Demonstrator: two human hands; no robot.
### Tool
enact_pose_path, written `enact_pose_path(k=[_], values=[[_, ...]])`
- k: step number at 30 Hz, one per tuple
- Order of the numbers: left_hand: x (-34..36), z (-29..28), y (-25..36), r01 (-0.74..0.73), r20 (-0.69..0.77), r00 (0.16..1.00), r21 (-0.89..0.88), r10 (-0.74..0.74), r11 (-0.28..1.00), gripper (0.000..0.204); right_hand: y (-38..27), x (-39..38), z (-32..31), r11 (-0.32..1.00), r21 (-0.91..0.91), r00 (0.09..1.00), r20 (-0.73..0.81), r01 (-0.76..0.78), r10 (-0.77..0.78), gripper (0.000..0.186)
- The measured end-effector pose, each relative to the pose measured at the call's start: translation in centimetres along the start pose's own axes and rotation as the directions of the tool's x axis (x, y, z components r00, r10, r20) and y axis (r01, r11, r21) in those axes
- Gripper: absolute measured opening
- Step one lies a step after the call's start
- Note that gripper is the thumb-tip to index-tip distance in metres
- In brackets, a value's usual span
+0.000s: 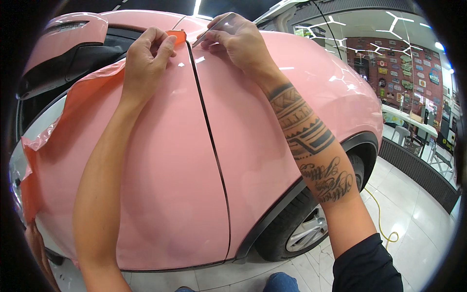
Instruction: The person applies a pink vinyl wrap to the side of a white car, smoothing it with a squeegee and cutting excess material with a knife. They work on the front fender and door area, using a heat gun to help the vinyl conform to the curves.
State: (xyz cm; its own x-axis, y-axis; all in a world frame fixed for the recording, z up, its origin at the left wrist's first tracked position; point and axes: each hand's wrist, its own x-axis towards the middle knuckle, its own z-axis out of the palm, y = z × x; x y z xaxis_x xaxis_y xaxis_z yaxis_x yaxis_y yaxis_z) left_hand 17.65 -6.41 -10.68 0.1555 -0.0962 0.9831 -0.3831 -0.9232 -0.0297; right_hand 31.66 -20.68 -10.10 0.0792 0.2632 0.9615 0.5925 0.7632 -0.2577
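Note:
A car body covered in glossy pink film (165, 160) fills the view, with a dark panel gap (211, 141) running top to bottom. My left hand (146, 53) pinches the loose orange-pink edge of the film (179, 35) at the top of the gap. My right hand (233, 41) holds a thin grey blade-like tool (214, 27) with its tip at the top of the gap, just right of the left hand's fingers. Loose film (58, 121) hangs wrinkled along the panel's left side.
A wheel with a silver rim (304, 231) and black arch trim sits at lower right. A yellow cable (384, 224) lies on the white tiled floor. A white table and chairs (406, 131) stand at right, before a wall of plaques (404, 73).

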Motion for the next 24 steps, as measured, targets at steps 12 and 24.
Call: enact_pose_path(k=[12,24], values=[[0.03,0.16,-0.54,-0.058,-0.014,0.998,-0.125,0.056,0.990,0.006,-0.61,0.11,-0.23,0.995,-0.090,0.997,0.066,-0.033,0.039,0.017],[-0.09,0.20,-0.02,-0.082,-0.048,0.996,-0.098,0.077,0.992,0.007,-0.45,0.21,0.01,0.996,-0.095,1.000,0.021,-0.001,0.003,0.009]])
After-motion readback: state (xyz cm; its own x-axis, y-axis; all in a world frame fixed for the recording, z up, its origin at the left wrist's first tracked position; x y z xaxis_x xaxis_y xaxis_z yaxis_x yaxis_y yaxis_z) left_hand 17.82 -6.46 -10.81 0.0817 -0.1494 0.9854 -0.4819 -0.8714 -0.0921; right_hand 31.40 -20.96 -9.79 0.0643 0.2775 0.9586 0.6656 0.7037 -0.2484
